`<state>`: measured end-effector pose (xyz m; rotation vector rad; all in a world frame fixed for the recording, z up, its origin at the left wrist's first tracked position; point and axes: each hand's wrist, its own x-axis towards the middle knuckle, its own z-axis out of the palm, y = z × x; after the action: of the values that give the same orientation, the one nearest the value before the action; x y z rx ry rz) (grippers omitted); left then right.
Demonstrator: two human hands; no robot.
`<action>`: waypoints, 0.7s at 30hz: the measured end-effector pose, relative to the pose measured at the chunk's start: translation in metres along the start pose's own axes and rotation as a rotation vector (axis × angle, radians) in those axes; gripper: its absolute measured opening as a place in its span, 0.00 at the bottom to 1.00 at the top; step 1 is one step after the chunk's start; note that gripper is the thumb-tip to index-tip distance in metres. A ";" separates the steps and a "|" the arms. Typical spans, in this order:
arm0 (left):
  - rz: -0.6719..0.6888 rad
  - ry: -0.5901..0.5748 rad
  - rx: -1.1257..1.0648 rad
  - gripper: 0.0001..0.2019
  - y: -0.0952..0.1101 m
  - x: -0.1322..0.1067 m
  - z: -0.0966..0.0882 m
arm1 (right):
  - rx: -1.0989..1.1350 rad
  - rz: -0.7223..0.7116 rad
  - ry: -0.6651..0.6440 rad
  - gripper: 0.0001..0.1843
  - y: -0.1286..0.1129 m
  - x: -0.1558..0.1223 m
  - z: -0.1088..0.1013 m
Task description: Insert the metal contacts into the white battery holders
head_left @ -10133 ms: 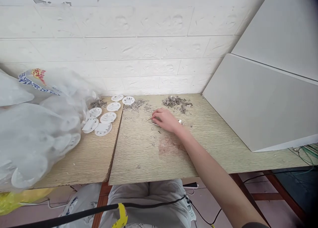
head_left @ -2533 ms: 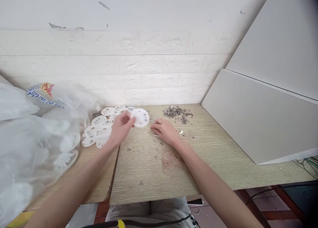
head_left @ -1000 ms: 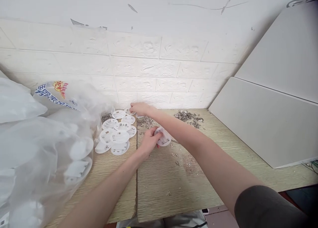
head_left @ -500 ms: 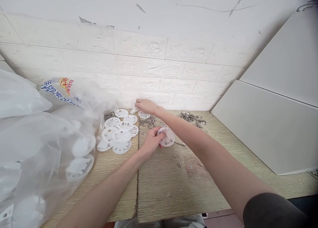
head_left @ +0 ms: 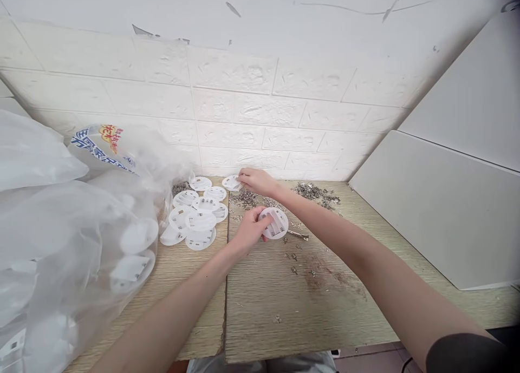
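My left hand grips a round white plastic disc with slots, held just above the wooden table. My right hand reaches to the back of the table by the wall, its fingers closed on the edge of another white disc. A cluster of several white discs lies left of both hands. Small metal clips are strewn between the hands, and a slim metal tool lies just right of the held disc.
Big clear plastic bags of white parts fill the left side. A second heap of metal clips lies at the back right. A slanted white panel closes off the right. A white brick wall stands behind the table.
My right hand has left the tool, reached to the back by the wall and taken hold of a disc, sliding it slightly left. The left hand brought its disc down near the table.
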<state>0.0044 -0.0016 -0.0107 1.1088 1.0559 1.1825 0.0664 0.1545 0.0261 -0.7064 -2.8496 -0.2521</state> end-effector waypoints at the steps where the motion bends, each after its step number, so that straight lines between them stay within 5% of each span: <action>1: -0.001 0.001 -0.001 0.08 0.000 0.000 0.000 | 0.018 -0.008 0.001 0.16 0.002 -0.002 0.002; 10: -0.007 -0.009 0.001 0.08 0.000 0.000 0.000 | 0.156 0.136 0.136 0.14 0.009 0.001 0.004; 15: -0.003 -0.013 -0.022 0.07 0.000 0.000 0.000 | 0.116 0.269 -0.011 0.42 -0.005 0.012 -0.004; 21: -0.003 -0.022 -0.013 0.07 0.000 0.000 -0.001 | 0.103 0.282 -0.081 0.43 -0.009 0.016 -0.002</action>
<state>0.0035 -0.0011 -0.0109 1.1077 1.0317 1.1708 0.0486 0.1533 0.0304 -1.1042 -2.7661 -0.0346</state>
